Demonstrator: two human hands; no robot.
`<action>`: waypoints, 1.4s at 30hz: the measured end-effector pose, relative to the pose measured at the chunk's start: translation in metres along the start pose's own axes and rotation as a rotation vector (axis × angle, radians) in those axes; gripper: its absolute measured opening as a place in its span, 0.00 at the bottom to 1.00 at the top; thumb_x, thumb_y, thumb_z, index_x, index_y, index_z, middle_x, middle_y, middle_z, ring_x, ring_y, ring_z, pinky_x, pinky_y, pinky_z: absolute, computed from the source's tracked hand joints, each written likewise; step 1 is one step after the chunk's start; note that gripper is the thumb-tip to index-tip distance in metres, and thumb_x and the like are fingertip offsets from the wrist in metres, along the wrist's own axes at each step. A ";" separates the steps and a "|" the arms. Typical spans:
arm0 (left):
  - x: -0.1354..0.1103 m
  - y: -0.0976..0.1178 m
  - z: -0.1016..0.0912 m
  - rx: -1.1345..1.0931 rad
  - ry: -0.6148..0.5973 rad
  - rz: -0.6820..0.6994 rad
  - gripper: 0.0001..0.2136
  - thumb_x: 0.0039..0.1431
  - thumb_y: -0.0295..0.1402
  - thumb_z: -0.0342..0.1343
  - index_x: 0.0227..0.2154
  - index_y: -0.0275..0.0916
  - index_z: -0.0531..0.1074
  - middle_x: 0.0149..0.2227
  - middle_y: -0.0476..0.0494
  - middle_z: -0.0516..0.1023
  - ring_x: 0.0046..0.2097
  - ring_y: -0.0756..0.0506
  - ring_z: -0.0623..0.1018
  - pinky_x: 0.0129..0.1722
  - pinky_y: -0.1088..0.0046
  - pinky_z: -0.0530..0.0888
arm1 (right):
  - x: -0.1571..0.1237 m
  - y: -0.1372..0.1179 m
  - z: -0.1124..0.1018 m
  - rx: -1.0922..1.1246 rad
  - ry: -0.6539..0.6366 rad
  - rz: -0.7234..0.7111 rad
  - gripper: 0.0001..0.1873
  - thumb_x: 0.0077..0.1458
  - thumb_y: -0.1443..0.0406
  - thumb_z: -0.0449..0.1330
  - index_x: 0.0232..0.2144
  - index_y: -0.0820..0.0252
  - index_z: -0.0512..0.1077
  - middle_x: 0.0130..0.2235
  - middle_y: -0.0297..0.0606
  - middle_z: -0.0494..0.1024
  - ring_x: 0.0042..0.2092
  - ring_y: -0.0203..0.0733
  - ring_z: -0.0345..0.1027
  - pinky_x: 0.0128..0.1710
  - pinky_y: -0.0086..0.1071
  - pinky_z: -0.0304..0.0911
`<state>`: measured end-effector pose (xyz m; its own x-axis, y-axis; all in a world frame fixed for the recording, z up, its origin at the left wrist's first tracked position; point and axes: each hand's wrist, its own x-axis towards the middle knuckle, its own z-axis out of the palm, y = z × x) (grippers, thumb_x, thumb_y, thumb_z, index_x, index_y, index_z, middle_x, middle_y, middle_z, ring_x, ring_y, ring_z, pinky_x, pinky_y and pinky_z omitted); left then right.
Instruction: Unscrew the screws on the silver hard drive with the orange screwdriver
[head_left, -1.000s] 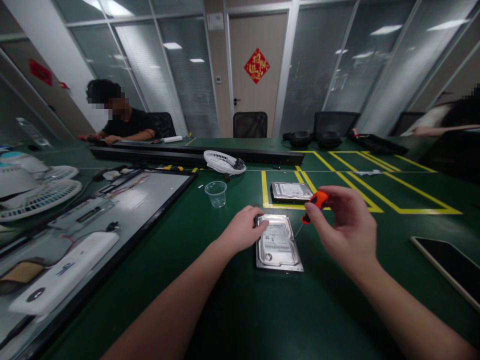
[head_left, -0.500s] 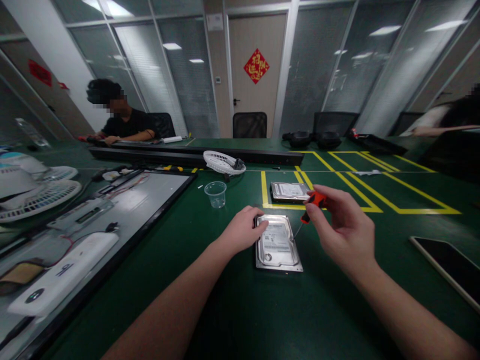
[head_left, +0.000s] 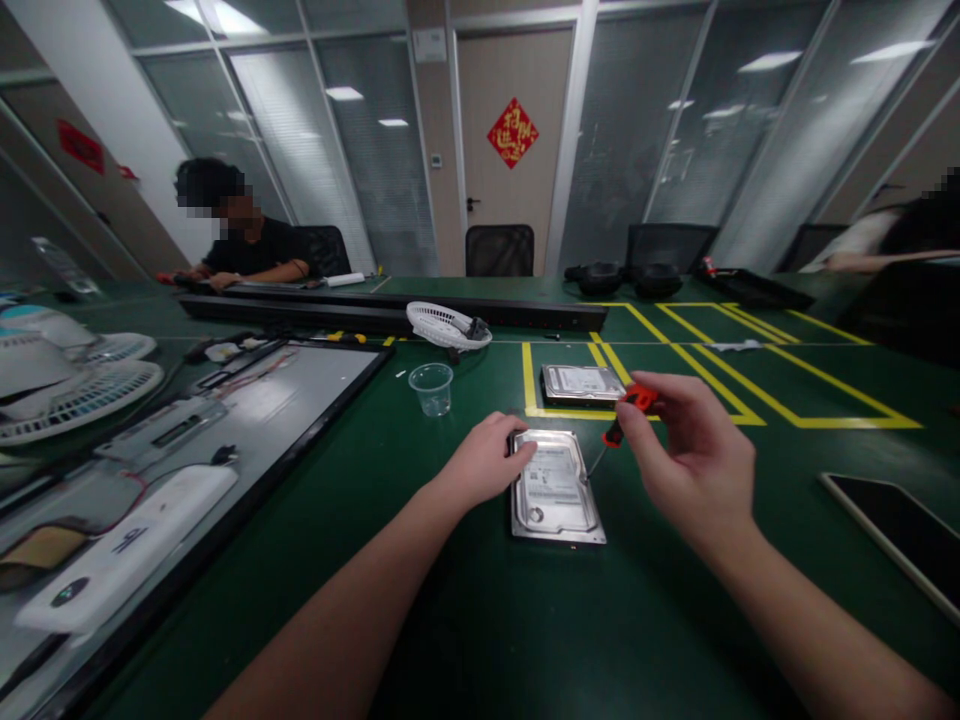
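Observation:
A silver hard drive (head_left: pixel 556 490) lies label side up on the green table in front of me. My left hand (head_left: pixel 491 455) grips its far left corner, thumb over the top and fingers along the side. Between the thumb and fingers of my right hand (head_left: pixel 694 450) is a red and black screwdriver (head_left: pixel 634 402), its shaft slanting down to the drive's right edge. Whether the tip sits in a screw is too small to tell. A second hard drive (head_left: pixel 581 383) rests beyond, inside a yellow taped box.
A clear plastic cup (head_left: pixel 433 390) and a white fan grille (head_left: pixel 448 326) stand farther back. On the left is a large opened panel (head_left: pixel 277 400) carrying a white device (head_left: pixel 127 550). A phone (head_left: pixel 900 525) lies at right. A person (head_left: pixel 251 245) sits across the table.
My right hand and the screwdriver handle have shifted slightly to the right, while the tip stays at the drive's edge. My left hand and the drive have not moved.

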<state>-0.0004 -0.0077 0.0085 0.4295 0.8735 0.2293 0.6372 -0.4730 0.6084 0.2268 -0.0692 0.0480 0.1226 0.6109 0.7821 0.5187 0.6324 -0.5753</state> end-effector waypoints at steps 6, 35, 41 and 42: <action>0.000 0.000 0.000 -0.003 0.003 -0.006 0.15 0.67 0.40 0.55 0.50 0.38 0.78 0.47 0.38 0.77 0.44 0.41 0.78 0.47 0.63 0.75 | -0.001 -0.004 -0.002 0.019 -0.023 0.016 0.18 0.63 0.65 0.63 0.55 0.48 0.74 0.49 0.41 0.78 0.48 0.47 0.76 0.49 0.45 0.73; 0.000 0.002 -0.001 -0.003 -0.003 -0.009 0.16 0.68 0.40 0.55 0.51 0.37 0.78 0.46 0.39 0.77 0.43 0.42 0.78 0.46 0.63 0.75 | -0.002 -0.004 -0.001 0.055 -0.049 0.034 0.20 0.64 0.67 0.61 0.57 0.49 0.73 0.50 0.40 0.79 0.48 0.45 0.76 0.52 0.45 0.72; 0.000 0.001 0.000 -0.003 0.001 0.000 0.15 0.67 0.40 0.56 0.50 0.37 0.78 0.45 0.39 0.77 0.43 0.42 0.78 0.46 0.64 0.75 | -0.002 -0.001 0.000 0.015 -0.037 0.006 0.23 0.61 0.67 0.64 0.58 0.49 0.73 0.48 0.40 0.78 0.46 0.45 0.75 0.48 0.44 0.72; 0.000 0.000 0.000 -0.002 0.002 0.001 0.15 0.67 0.40 0.56 0.50 0.37 0.78 0.45 0.39 0.77 0.43 0.42 0.78 0.46 0.64 0.75 | -0.001 -0.001 0.000 0.001 -0.040 0.000 0.23 0.61 0.67 0.65 0.58 0.49 0.73 0.47 0.39 0.78 0.46 0.44 0.74 0.48 0.44 0.72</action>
<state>0.0000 -0.0077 0.0087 0.4284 0.8734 0.2316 0.6356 -0.4735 0.6098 0.2264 -0.0703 0.0473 0.0887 0.6299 0.7716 0.5175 0.6328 -0.5760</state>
